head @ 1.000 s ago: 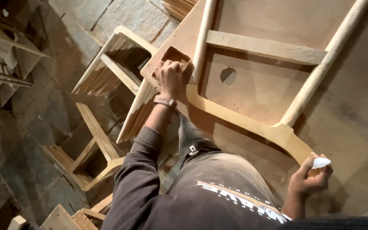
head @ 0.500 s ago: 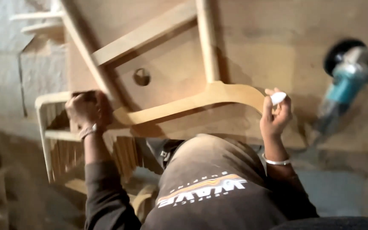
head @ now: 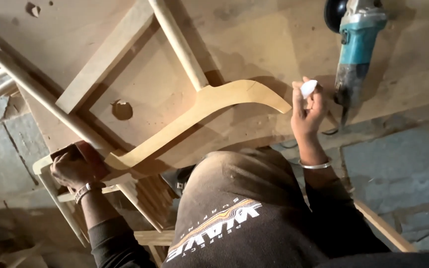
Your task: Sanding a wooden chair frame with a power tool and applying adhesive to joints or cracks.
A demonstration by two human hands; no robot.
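A bare wooden chair frame [head: 125,94] lies flat on a plywood worktop [head: 254,34], its round rails and a flat slat running up and to the left. A curved armrest [head: 199,116] sweeps across the middle of it, from the lower left to a tapered tip near the centre. A round hole [head: 122,109] shows in the board between the rails. At the upper right an angle grinder [head: 356,44] with a teal body lies on the worktop, just beside the right hand; its cord trails down toward the edge. Below the worktop there is a stone floor [head: 398,168], and more unfinished chair parts [head: 145,198] are stacked by the person's left leg. Nothing lies between the hands and the armrest.

Compared with half a second ago, the view has swung so the grinder now sits higher and closer in frame, and the armrest lies more to the centre; the hands keep the same grip and places on the work.

The left hand [head: 73,168] is closed around the lower left corner of the frame, knuckles up, a band on the wrist. The right hand [head: 308,111] is raised, fingers pinched on a small white piece [head: 308,88], just past the armrest's tip, a bangle on the wrist.
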